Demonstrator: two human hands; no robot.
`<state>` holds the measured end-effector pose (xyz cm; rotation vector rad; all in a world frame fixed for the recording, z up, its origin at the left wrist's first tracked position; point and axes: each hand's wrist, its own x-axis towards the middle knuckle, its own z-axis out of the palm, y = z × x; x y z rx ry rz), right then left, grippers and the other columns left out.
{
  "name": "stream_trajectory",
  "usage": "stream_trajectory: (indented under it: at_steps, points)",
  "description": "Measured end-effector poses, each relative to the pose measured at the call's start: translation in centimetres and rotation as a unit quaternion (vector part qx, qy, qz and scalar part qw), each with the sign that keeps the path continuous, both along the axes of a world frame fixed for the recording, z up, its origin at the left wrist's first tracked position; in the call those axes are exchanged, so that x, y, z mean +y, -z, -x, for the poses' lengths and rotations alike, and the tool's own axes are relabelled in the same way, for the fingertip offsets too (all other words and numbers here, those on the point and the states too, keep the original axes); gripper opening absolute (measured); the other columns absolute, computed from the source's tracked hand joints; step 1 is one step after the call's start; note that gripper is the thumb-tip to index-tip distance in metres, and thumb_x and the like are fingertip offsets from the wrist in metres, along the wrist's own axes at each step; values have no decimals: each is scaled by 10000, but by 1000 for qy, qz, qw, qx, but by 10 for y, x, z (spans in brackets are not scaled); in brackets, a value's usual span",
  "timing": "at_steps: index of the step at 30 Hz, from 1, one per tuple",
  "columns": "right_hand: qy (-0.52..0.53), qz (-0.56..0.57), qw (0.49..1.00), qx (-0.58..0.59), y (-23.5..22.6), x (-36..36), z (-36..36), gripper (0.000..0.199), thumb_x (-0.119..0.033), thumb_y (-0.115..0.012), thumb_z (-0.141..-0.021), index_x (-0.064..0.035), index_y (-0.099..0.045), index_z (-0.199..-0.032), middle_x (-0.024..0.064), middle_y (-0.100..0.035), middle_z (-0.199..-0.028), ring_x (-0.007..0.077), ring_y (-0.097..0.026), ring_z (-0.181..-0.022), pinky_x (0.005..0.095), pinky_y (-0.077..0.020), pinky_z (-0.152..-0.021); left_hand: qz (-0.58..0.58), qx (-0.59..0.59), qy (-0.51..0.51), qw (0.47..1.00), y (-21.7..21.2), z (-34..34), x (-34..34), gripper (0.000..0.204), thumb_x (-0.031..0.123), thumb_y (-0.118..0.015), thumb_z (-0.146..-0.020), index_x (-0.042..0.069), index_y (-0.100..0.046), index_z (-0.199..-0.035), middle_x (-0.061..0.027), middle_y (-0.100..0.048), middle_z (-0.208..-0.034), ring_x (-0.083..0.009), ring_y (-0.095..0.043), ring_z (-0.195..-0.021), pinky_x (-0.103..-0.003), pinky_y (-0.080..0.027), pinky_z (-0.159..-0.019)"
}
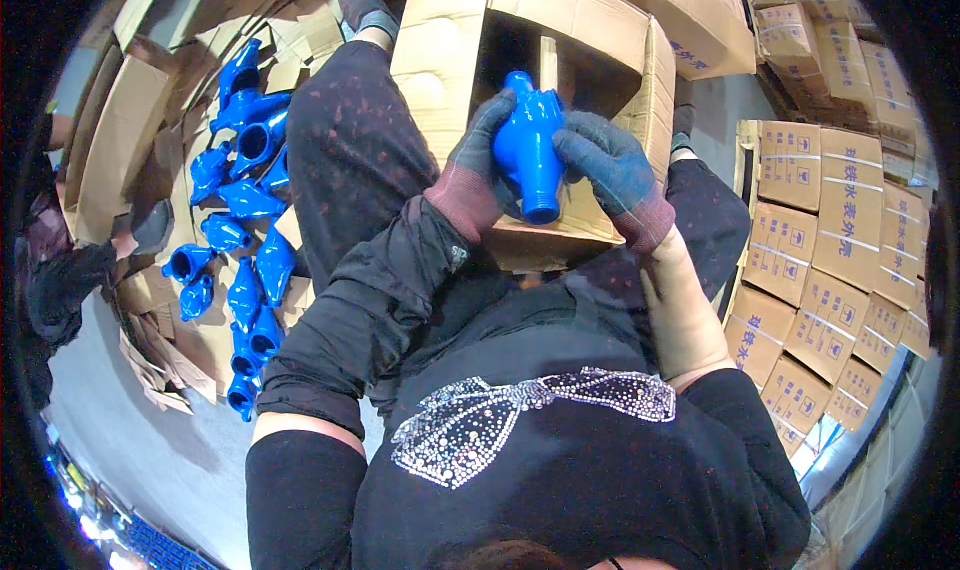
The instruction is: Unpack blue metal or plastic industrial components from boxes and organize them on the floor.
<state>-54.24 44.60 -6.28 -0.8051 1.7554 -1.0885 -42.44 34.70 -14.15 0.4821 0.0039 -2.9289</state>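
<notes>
1. Nearest: person's black top w/ a silver beaded bow, black sleeves coming up from the lower edge.
2. Left hand (475, 175), in a worn grey-and-maroon knit glove, is closed round the left side of a glossy blue cast-metal pipe fitting w/ a threaded end (530, 150); fingers (490, 120) curl over its upper body.
3. Right hand (615, 180), in a blue-grey knit glove w/ maroon cuff, grips the fitting's right side; thumb and fingers wrapped on it, so both hands hold the one piece.
4. The fitting is upright, threaded end pointing down toward the person, held above the lap and in front of an open brown cardboard box (590, 60) resting across the knees.
5. To the person's left, on flattened cardboard sheets (130, 140) on the floor, a heap of matching blue pipe fittings (245, 220), well apart from the hands.
6. To the right and farther off: stacked sealed cardboard cartons w/ blue print (830, 230).
7. Far left edge: another person's dark sleeve (60, 280), partly cut off.
</notes>
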Motion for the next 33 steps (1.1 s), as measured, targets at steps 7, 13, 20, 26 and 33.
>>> stream_trajectory:
  at_steps: [7, 13, 20, 26, 33]
  points:
    - [-42, 28, 999, -2, -1, 5, -6, 350, -160, -613, -828, 34, -565, -1115, 81, -606, -1005, 139, -556, -919, 273, -456, -827, 21, -22, 1, 1000, 5, 1, 0, 576, 457, -591, -833, 88, -461, -1256, -129, -580, -1131, -272, -591, -992, -421, -491, -880]
    - [-49, 30, 998, 8, 1, 7, -9, 376, -161, -660, -792, 25, -561, -1103, 96, -607, -994, 142, -567, -906, 288, -467, -816, 36, -11, -6, 999, 12, 1, 1, 579, 439, -597, -828, 81, -454, -1260, -143, -576, -1129, -288, -588, -999, -433, -480, -900]
    - [-66, 20, 988, 140, 11, 5, -16, 450, -288, -749, -698, 16, -570, -977, 158, -605, -925, 200, -598, -813, 321, -478, -716, 50, -20, -26, 998, 4, 3, 5, 555, 414, -576, -842, 75, -451, -1264, -155, -564, -1156, -298, -572, -1035, -461, -461, -924]
    - [-82, -50, 989, 113, -8, -1, -22, 424, -195, -712, -757, 20, -572, -1095, 89, -603, -980, 149, -574, -895, 286, -475, -812, 5, 32, 13, 999, 0, 2, 3, 604, 475, -603, -808, 64, -462, -1228, -144, -558, -1121, -279, -564, -1014, -426, -458, -920]
    - [-44, 53, 993, 98, -1, 2, -21, 302, -258, -620, -851, 5, -609, -999, 129, -629, -817, 163, -623, -729, 307, -499, -672, -17, 14, 50, 998, 7, 2, 2, 616, 557, -465, -853, 79, -489, -1241, -161, -578, -1145, -319, -589, -1004, -487, -510, -829]
